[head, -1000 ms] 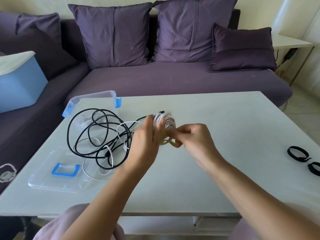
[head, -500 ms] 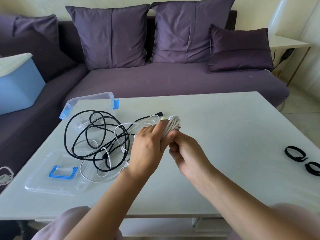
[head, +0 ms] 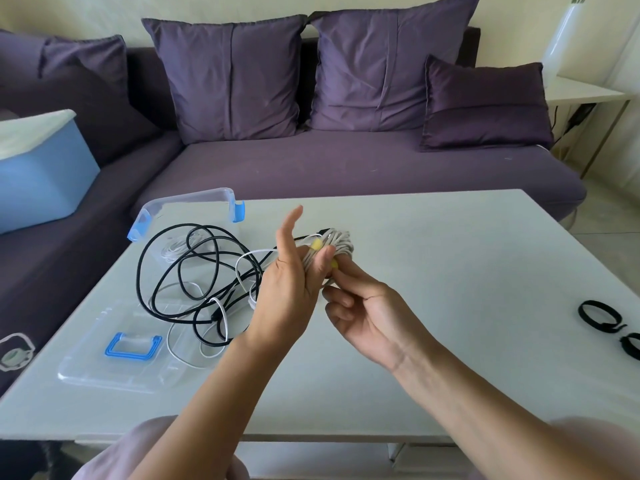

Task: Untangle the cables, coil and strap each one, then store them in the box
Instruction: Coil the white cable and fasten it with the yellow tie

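Strapping step: left hand (head: 291,289) held the coiled grey cable (head: 337,242) above the surface (head: 450,271), grip wrapped round it, index finger sticking up free. Right hand (head: 367,310) had a pinch grip on the yellow strap (head: 317,243) at the coil. Next move probably calls for cinching and fastening the strap, then the box (head: 194,202), back left. Black cable (head: 180,271) and white cable (head: 242,261) lay tangled alongside, partly over the lid (head: 104,372), crowding the box. Black straps (head: 597,315) sat far right.

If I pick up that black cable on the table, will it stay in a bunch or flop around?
Probably floppy: the black cable lies in loose, wide loops, so they would likely sag and swing. It may also drag the white cable along, since the two look tangled together.
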{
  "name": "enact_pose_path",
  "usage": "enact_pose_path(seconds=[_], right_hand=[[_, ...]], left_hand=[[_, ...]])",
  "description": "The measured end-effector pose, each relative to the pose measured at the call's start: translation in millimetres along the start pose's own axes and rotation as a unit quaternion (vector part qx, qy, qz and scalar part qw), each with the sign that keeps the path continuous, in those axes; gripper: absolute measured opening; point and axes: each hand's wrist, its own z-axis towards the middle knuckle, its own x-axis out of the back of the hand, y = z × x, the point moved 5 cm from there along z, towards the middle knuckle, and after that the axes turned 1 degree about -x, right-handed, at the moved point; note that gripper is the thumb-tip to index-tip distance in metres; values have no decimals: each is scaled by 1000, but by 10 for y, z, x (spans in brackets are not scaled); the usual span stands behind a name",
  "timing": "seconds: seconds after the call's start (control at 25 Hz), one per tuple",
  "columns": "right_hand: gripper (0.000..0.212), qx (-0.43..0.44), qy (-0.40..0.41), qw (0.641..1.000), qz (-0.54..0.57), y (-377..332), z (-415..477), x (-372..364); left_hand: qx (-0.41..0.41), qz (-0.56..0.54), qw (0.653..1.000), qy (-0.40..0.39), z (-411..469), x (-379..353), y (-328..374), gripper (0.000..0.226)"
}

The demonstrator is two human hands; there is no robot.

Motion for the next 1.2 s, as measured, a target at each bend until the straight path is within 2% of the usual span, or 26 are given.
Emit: enact_pose_path(seconds=[0.16, 0.24, 0.32, 0.44, 0.56, 0.6, 0.64, 0.72, 0.84, 1.0, 1.08, 1.12, 1.16, 1.2], right_hand=[[22, -5, -10, 1000, -24, -2, -3, 12], [21, -7, 2, 995, -100, -43, -5, 17], [21, 6, 25, 971, -237, -128, -27, 13], [17, 77, 76, 892, -438, -328, -82, 16], [4, 164, 119, 777, -596, -464, -129, 1], [9, 181, 120, 742, -635, -476, -143, -18], [12, 193, 105, 722, -657, -481, -156, -55], [9, 206, 60, 703, -678, -506, -209, -148], [8, 226, 33, 639, -735, -599, -302, -247], [5, 292, 48, 544, -785, -723, -336, -276], [10, 324, 67, 493, -805, -829, -337, -223], [14, 332, 74, 484, -806, -892, -339, -191], [16, 336, 75, 494, -799, -950, -344, -166], [15, 334, 68, 525, -780, -995, -343, -150]], left_hand=[[-38, 34, 999, -6, 37, 26, -3, 48], [-54, 53, 997, 14, 35, 52, -5, 49], [-52, 77, 995, 33, 28, 79, -22, 46], [-6, 58, 998, 39, 29, 86, -112, 42], [38, 31, 998, 35, 22, 51, -148, 38], [50, 25, 998, 33, 19, 38, -157, 38], [63, 19, 997, 30, 17, 33, -164, 38], [85, 9, 996, 22, 16, 42, -196, 36], [89, 2, 996, 5, 22, 49, -225, 30], [77, -3, 997, -31, 0, -20, -185, 30], [69, 4, 996, -50, -12, -46, -165, 24], [67, 7, 996, -59, -14, -53, -155, 24], [64, 10, 996, -66, -16, -57, -150, 24], [61, 10, 995, -72, -18, -60, -147, 24]])
